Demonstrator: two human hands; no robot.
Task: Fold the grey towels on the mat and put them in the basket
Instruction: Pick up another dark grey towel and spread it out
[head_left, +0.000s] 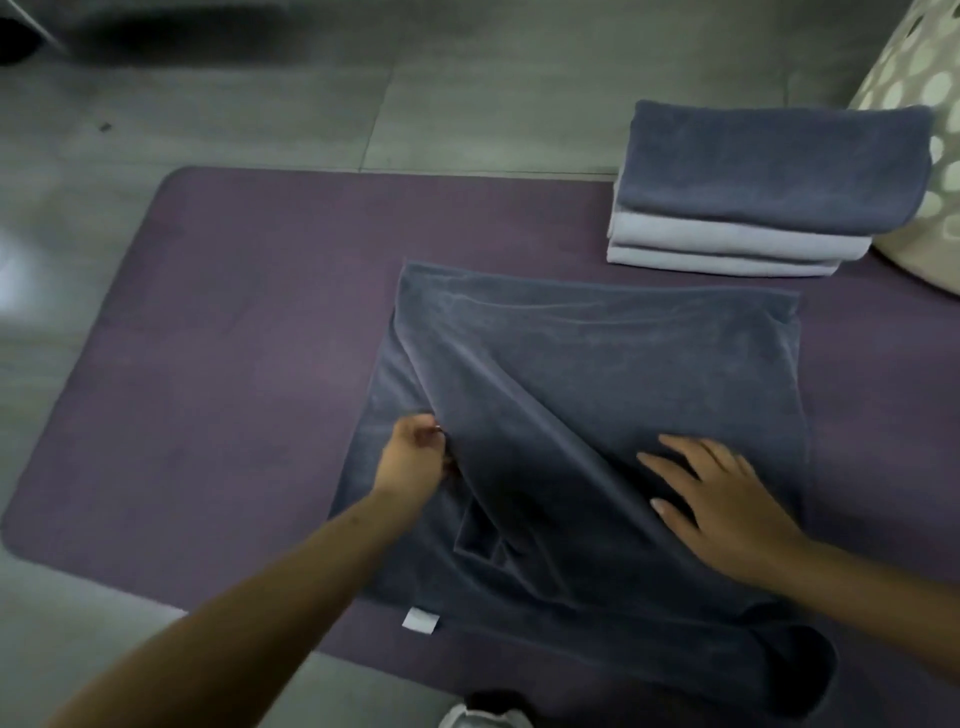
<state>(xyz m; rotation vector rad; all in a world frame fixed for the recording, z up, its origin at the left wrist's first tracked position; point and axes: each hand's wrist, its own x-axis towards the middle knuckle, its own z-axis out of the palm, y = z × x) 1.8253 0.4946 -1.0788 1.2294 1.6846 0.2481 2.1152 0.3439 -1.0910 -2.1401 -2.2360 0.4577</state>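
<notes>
A dark grey towel (597, 374) lies spread and rumpled on the purple mat (223, 338), a white label at its near edge. My left hand (415, 460) pinches the towel's left edge and lifts a fold of it. Flat on the cloth to the right lies my right hand (727, 499), fingers spread. A stack of three folded towels (753, 192), one dark grey over two pale ones, sits on the mat's far right corner. A cream basket (924, 78) with round holes stands behind the stack at the right edge.
Grey floor tiles (415, 93) surround the mat. A dark blurred shape (156, 31) lies at the top left. A white shoe (483, 719) shows at the bottom edge.
</notes>
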